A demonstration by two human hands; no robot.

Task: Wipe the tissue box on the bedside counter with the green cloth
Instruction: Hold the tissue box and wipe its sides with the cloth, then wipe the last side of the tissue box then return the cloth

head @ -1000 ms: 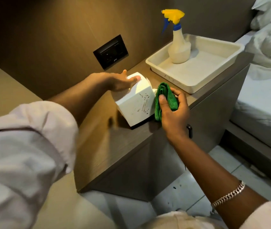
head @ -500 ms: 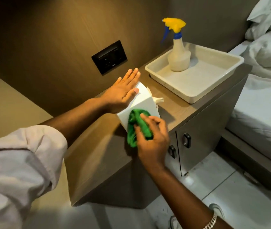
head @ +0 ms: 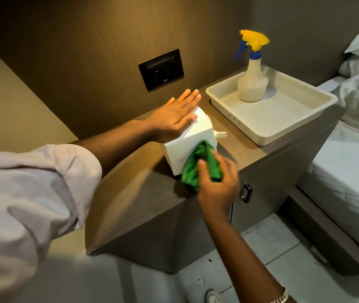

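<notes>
My right hand (head: 216,189), fingers closed on the bunched green cloth (head: 200,166), has slid lower down the near face of the white cube tissue box (head: 190,136) on the brown wooden surface (head: 130,193); my left hand (head: 174,115) stays flat, fingers open, steadying it. That side is nearly wiped.

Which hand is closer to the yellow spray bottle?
Left. The left hand lies flat on top of the tissue box, its fingertips stretching toward the spray bottle. The right hand is lower down at the counter's front edge, holding the green cloth.
</notes>
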